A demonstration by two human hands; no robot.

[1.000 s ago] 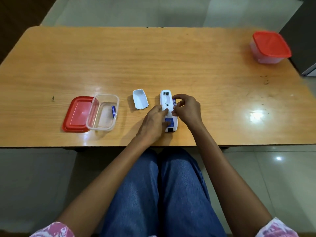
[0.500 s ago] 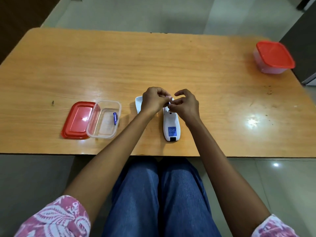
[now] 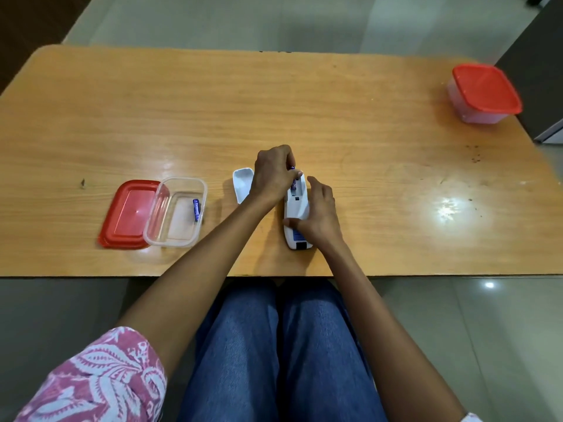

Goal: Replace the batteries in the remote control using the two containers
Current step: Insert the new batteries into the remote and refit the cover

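near the worktop's (image 3: 365,123) front edge, the left hand (image 3: 274,175) pinches a blue battery (image 3: 294,182) at the white remote's (image 3: 297,208) open compartment. the right hand (image 3: 320,214) lies loosely curled over the remote, pressing it flat.

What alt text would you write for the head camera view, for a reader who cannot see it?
A person's left hand lifts a blue battery at the open compartment of a white plastic remote control, steadied by the right hand on a wooden table. Left: an open clear plastic container holding another battery.

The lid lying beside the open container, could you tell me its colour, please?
Red; the lid shows plainly in the head view.
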